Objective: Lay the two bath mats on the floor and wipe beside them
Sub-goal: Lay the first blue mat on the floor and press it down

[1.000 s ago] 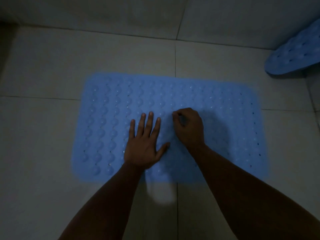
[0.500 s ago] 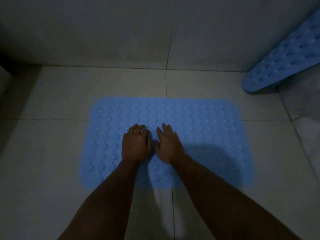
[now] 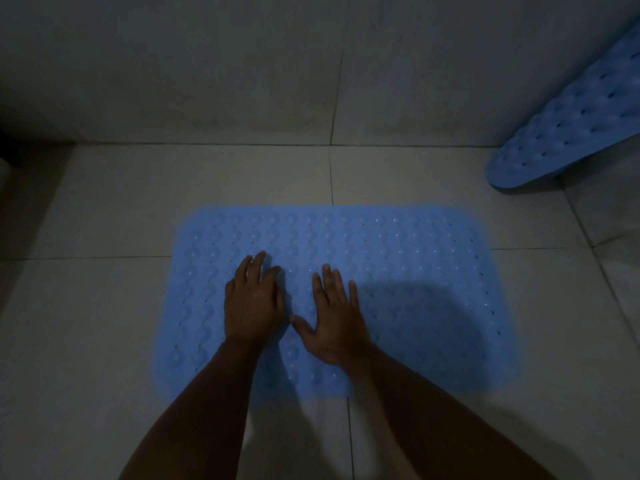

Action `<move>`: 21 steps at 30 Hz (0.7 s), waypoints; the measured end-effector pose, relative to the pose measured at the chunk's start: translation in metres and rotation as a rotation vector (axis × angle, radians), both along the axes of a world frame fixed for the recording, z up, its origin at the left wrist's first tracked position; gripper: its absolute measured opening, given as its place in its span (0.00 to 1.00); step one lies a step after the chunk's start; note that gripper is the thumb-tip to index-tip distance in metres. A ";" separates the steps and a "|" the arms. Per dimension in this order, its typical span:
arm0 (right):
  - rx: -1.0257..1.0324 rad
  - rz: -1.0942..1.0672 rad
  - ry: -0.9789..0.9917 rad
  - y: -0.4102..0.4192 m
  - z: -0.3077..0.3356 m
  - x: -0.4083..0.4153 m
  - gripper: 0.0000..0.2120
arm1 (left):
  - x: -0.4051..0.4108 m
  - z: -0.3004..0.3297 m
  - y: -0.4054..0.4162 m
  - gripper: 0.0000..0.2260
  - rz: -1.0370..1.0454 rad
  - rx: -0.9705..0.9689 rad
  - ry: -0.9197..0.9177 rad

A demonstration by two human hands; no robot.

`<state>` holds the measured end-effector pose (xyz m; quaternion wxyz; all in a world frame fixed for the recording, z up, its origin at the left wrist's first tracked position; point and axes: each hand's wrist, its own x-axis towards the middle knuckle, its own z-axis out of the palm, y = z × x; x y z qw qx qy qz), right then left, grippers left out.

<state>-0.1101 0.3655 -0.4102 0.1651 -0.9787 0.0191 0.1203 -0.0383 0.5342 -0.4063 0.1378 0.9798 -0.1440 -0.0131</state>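
Two blue bath mats are in view. The first bath mat [image 3: 398, 271], a rounded rectangle covered in rows of raised bumps and small holes, lies flat on the tiled floor [image 3: 104, 323] in the middle of the view, its long side running left to right, a short way out from the wall [image 3: 207, 81]. The second bath mat [image 3: 571, 133] is at the upper right, only partly in view; it looks tilted, its rounded lower end down near the corner where floor and wall meet, well apart from the first mat.

Two bare hands rest on the first mat, side by side, left of its centre. The left hand [image 3: 252, 303] lies palm down with its fingers straight and close together. The right hand [image 3: 336, 317] lies palm down with fingers spread and its thumb stretched toward the left hand, nearly touching it. Neither hand holds anything. Both forearms reach in from the bottom edge, and their shadow darkens the mat to the right of the hands.

The floor is of large pale tiles with thin grout lines.
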 end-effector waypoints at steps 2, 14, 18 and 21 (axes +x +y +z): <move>0.123 -0.044 0.117 -0.009 0.021 0.018 0.39 | 0.005 0.005 -0.002 0.22 0.027 0.002 -0.004; 0.202 -0.312 -0.070 -0.134 0.064 0.056 0.13 | -0.049 -0.009 -0.147 0.30 -0.352 -0.047 0.122; 0.176 -0.288 -0.187 -0.147 0.045 0.031 0.14 | -0.063 -0.028 -0.155 0.39 -0.406 0.090 0.068; 0.153 -0.273 -0.244 -0.159 0.034 0.024 0.16 | -0.065 -0.026 -0.155 0.42 -0.413 0.101 0.066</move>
